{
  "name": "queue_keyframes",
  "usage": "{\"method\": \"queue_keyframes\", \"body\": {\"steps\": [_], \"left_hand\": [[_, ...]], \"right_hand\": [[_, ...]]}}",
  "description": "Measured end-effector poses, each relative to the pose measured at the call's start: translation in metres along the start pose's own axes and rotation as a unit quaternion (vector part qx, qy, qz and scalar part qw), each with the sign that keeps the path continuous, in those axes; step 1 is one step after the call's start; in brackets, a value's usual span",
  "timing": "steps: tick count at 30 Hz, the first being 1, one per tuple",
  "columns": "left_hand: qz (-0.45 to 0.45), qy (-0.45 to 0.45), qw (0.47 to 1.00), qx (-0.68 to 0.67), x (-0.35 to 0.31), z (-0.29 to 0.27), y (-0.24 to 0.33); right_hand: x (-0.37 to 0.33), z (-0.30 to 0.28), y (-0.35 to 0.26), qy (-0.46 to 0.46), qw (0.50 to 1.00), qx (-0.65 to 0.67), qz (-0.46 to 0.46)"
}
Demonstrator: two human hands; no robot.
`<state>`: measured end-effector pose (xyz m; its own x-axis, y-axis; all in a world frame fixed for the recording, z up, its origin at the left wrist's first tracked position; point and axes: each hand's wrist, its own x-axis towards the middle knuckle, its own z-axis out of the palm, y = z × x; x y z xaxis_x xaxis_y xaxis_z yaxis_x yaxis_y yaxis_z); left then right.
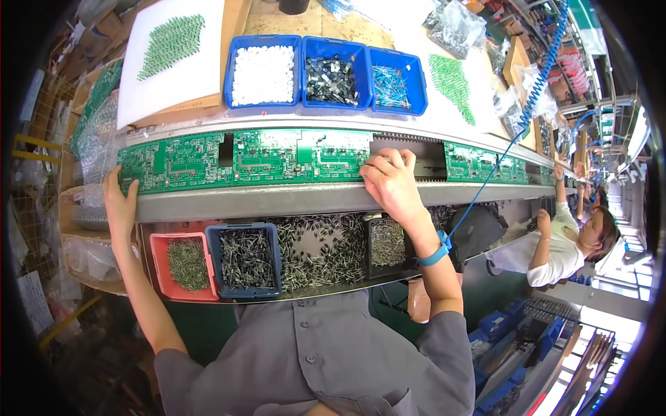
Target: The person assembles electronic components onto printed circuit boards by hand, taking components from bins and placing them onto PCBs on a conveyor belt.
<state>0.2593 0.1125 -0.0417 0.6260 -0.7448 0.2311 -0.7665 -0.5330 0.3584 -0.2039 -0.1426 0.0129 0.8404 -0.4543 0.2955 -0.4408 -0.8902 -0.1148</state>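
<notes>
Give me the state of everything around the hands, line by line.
Left hand: open, at the left end of the nearer circuit boards
Right hand: fingers bent, at their right end
Nearer circuit boards: lying flat
Wrist strap: fastened
White-parts bin: open, well filled
Red bin: open, partly filled
Dark blue bin: open, partly filled

I see smooth, slightly glossy green circuit boards (267, 166) and a matt grey metal rail (277, 205). The blue bins (336, 105) look like shiny plastic, the shirt (333, 353) matt cloth.
</notes>
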Motion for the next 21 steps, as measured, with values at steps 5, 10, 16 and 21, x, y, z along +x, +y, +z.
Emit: {"method": "queue_keyframes", "body": {"steps": [5,10,16,21], "left_hand": [[-0.021,-0.004,1.0,-0.012,-0.001,-0.007,-0.002],[-0.028,-0.012,0.999,-0.011,0.006,-0.003,0.001],[-0.017,-0.012,0.999,-0.036,0.006,-0.008,0.009],[-0.049,-0.028,0.993,-0.104,0.005,-0.013,0.015]], "right_hand": [[0.003,-0.005,-0.005,-0.02,0.999,-0.034,-0.008],[0.007,-0.001,-0.005,-0.035,0.998,-0.054,0.0],[0.003,0.003,-0.008,-0.012,0.999,-0.048,0.004],[0.007,-0.012,-0.018,0.007,0.999,-0.03,0.039]]}}
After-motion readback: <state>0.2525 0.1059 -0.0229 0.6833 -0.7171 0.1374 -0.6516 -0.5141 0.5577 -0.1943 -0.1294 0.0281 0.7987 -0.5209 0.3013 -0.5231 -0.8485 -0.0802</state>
